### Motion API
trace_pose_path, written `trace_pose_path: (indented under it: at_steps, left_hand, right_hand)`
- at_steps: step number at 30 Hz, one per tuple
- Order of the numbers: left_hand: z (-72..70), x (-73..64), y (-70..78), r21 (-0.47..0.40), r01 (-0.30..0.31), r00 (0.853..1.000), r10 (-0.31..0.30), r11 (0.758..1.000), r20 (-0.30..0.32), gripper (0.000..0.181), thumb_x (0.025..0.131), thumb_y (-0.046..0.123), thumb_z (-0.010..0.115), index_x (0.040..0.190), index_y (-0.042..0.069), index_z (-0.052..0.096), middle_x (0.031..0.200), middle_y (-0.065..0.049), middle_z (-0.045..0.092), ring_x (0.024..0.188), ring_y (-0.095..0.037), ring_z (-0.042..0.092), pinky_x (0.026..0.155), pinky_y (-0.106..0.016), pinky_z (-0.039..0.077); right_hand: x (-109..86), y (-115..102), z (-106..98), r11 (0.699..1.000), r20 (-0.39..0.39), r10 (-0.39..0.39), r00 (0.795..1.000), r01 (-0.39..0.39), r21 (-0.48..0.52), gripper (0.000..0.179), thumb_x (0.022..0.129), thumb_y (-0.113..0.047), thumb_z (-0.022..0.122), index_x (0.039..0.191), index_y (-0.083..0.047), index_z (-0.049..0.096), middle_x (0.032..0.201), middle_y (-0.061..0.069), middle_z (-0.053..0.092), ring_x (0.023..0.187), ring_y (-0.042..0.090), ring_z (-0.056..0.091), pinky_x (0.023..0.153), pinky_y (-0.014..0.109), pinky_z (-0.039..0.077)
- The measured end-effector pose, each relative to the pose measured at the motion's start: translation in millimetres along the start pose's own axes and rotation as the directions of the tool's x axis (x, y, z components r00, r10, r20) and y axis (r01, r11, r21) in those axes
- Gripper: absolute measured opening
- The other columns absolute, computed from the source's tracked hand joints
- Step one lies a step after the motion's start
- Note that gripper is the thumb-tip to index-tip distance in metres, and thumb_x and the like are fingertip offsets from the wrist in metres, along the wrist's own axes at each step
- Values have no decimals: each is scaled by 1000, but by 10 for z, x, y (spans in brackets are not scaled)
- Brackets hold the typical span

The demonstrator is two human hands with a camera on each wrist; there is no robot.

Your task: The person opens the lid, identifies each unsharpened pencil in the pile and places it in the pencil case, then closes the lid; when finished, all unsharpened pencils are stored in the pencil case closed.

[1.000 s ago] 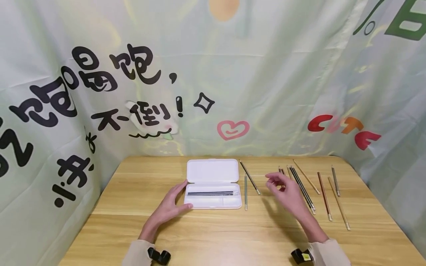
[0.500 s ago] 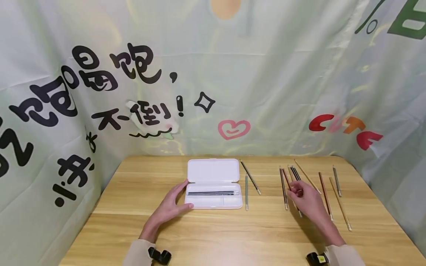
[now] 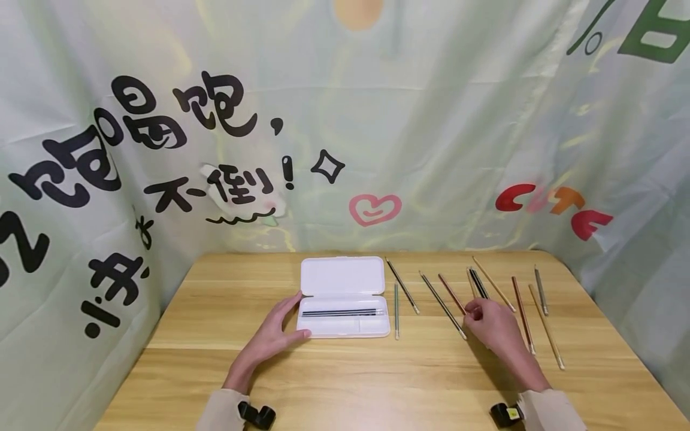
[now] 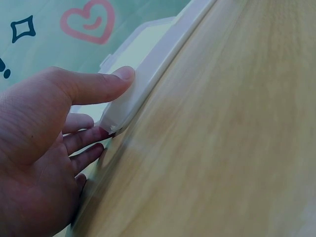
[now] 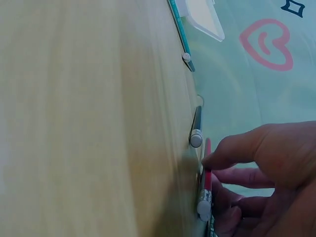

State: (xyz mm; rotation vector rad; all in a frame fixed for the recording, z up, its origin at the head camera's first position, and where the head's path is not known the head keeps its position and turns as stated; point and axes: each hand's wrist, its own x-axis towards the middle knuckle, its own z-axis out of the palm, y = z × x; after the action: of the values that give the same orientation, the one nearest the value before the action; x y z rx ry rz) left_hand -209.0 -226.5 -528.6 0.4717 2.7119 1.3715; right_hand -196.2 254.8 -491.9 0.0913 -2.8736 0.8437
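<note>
A white pencil case (image 3: 329, 327) lies with its lid raised, several dark pencils (image 3: 338, 312) in its tray. My left hand (image 3: 274, 331) rests at its left end, thumb on the front corner and fingers extended along the side; the left wrist view shows the thumb (image 4: 111, 86) over the rim. Between thumb and index finger, my right hand (image 3: 495, 326) pinches a red pencil (image 5: 208, 180) near its eraser end. Just left of that lies a dark pencil (image 3: 443, 305), slanted. Behind the right hand, several black pencils (image 3: 478, 282) are partly hidden.
Next to the case lie a green pencil (image 3: 396, 311) and a dark pencil (image 3: 402, 286). Farther right are a reddish pencil (image 3: 523, 314), a natural wood pencil (image 3: 547, 326) and a grey one (image 3: 541, 291). A printed curtain (image 3: 431, 149) hangs behind the wooden table (image 3: 345, 383).
My right hand went right to the pencils, then shifted slightly left with the red pencil pinched. The dark pencil beside it has swung to a slant, its far end leftward. My left hand stayed put.
</note>
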Motion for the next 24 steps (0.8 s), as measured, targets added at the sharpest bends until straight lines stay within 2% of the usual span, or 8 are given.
trace_pose_path:
  at_steps: [3, 7, 12, 18, 24]
  left_hand:
    - [15, 12, -5, 8, 0, 1000, 0, 1000, 0, 94, 86, 39, 83, 161, 13, 34, 160, -17, 38, 148, -42, 29, 117, -68, 21]
    - [27, 23, -4, 8, 2, 1000, -3, 1000, 6, 95, 85, 39, 83, 162, 13, 33, 160, -16, 38, 148, -41, 29, 116, -68, 21]
    - [28, 32, 3, 11, 2, 1000, -3, 1000, 9, 95, 86, 39, 83, 162, 12, 32, 161, -16, 37, 149, -41, 29, 117, -68, 21]
    - [18, 27, 18, 9, 9, 1000, -9, 1000, 6, 94, 85, 38, 83, 161, 12, 33, 161, -16, 38, 149, -41, 29, 117, -67, 21]
    - [14, 25, 10, 15, 20, 1000, -20, 1000, 3, 94, 85, 37, 83, 162, 13, 33, 161, -17, 38, 149, -41, 29, 117, -67, 21]
  right_hand:
    - [-17, 10, 0, 999, 18, 24, 1000, -25, 36, 14, 88, -5, 68, 99, 3, 72, 76, 1, 67, 60, 14, 53, 52, 31, 42]
    - [-26, 9, -10, 996, 2, 20, 1000, -20, 83, 16, 87, -5, 67, 100, 2, 73, 77, 2, 66, 63, 15, 55, 49, 28, 43]
    - [-13, -39, -39, 992, -28, -1, 1000, 4, 129, 16, 89, -5, 65, 102, -1, 74, 83, 3, 68, 76, 19, 66, 56, 26, 48]
    - [5, -146, 4, 965, -67, -49, 997, 64, 253, 12, 94, 1, 66, 105, 1, 71, 87, 8, 66, 68, 13, 62, 46, 26, 46]
    - [37, -303, 144, 943, -68, -82, 994, 100, 316, 12, 96, 0, 68, 107, -1, 73, 94, 11, 70, 79, 25, 70, 58, 25, 54]
